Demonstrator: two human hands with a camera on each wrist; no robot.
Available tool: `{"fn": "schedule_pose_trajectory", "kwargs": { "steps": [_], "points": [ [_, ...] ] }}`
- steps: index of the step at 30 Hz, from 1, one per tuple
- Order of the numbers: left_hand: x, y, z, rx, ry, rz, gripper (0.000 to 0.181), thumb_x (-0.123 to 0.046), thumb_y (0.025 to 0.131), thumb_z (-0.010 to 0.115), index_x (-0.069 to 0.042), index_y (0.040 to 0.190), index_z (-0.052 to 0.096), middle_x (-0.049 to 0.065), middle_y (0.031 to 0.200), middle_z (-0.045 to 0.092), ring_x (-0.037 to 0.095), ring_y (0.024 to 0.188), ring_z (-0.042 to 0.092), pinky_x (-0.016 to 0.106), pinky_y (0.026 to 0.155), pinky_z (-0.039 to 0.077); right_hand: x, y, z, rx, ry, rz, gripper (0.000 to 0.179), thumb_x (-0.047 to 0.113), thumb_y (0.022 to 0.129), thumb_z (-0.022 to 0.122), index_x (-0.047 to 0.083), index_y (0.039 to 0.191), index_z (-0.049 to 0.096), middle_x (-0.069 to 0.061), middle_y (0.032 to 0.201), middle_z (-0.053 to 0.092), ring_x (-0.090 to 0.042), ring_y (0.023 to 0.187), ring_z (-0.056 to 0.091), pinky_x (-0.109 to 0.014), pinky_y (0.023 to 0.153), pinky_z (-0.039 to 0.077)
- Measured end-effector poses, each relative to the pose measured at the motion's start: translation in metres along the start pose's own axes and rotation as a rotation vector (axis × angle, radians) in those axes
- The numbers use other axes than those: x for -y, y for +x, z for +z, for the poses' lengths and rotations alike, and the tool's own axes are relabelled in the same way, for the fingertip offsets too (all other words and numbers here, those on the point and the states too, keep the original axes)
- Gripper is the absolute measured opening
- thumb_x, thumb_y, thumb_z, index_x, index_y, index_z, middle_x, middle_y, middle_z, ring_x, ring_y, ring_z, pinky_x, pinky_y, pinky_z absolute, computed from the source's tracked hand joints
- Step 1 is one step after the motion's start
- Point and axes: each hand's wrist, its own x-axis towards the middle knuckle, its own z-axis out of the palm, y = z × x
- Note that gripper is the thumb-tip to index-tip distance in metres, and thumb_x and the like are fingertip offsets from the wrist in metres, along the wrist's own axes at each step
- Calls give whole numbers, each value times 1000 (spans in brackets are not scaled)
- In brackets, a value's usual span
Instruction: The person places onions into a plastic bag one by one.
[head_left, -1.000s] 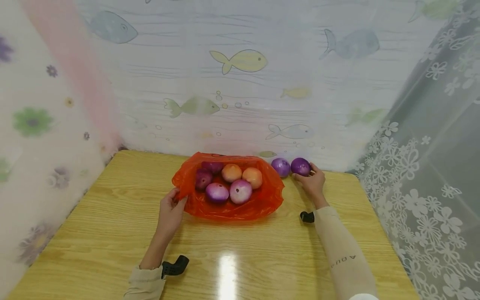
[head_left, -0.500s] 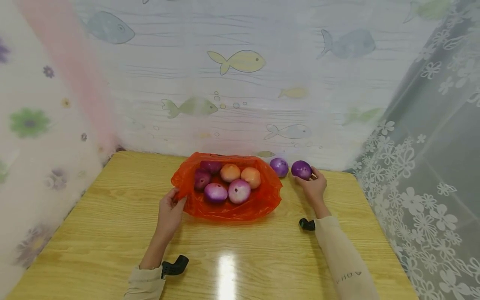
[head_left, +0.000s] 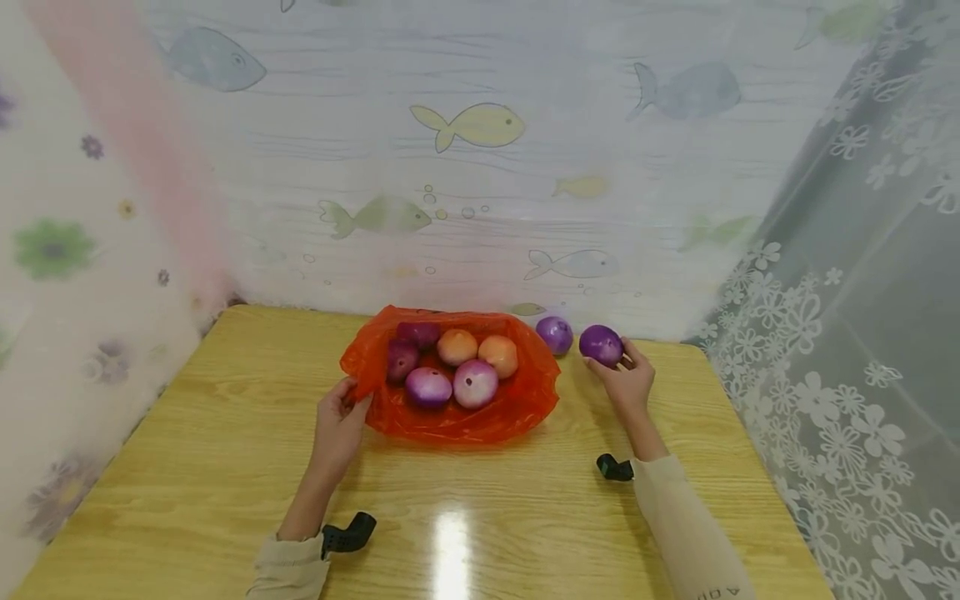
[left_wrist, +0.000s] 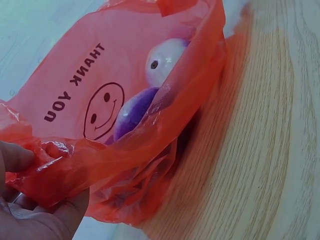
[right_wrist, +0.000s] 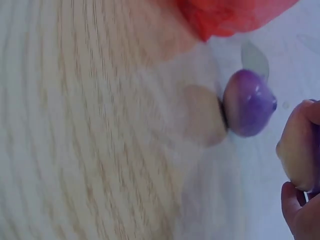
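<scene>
My left hand (head_left: 337,429) pinches the left rim of a red plastic bag (head_left: 538,392), whose mouth gapes toward me. Inside lie several purple onions (head_left: 476,384) and two orange ones (head_left: 498,357). The left wrist view shows thumb and fingers (left_wrist: 17,157) bunching the thin film, and a printed smiley (left_wrist: 103,111) with "THANK YOU". To the right of the bag, my right hand (head_left: 632,385) holds a dark purple onion (head_left: 599,343) between thumb and fingers. This onion (right_wrist: 297,152) has a tan side with a small pointed tip in the right wrist view, where most of the hand is cut off.
Another purple onion (head_left: 553,336) rests at the table's back edge, between the bag and my right hand. The wooden table (head_left: 225,467) ends at a curtain (head_left: 480,217) printed with fish. A black wrist mount (head_left: 349,533) sticks out from the left sleeve.
My right hand has drawn the dark purple onion slightly toward me, and its gap from the other loose onion has widened. The left hand keeps its grip on the bag. The head view has shifted slightly.
</scene>
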Motion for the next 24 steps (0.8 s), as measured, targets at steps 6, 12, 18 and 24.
{"fn": "schedule_pose_trajectory", "kwargs": {
  "steps": [6,12,18,24],
  "points": [
    [1,-2,-2,2,5,-11,29,-4,105,50,7,131,55,22,129,58,2,97,56,12,82,48,14,-21,1,47,38,-12,82,5,76,88,0,148,49,-21,148,49,-30,122,54,-7,80,49],
    [1,-2,-2,26,-12,-24,32,-4,106,48,6,136,52,22,134,55,2,100,56,12,84,48,28,-43,5,79,52,-60,80,2,76,88,0,147,51,-18,146,50,-20,116,53,-9,85,49],
    [0,-2,-2,27,-7,-15,32,-4,106,49,6,136,52,22,133,56,2,99,56,12,84,48,43,-61,5,100,87,-89,76,0,77,87,1,145,53,-12,140,51,-19,115,53,-10,89,49],
    [-1,-2,-2,30,-7,-13,33,-5,106,48,6,137,52,23,135,55,2,100,56,12,84,48,56,-74,1,134,149,-120,75,-7,76,85,0,143,53,-10,139,51,-20,117,54,-14,91,51]
  ]
}}
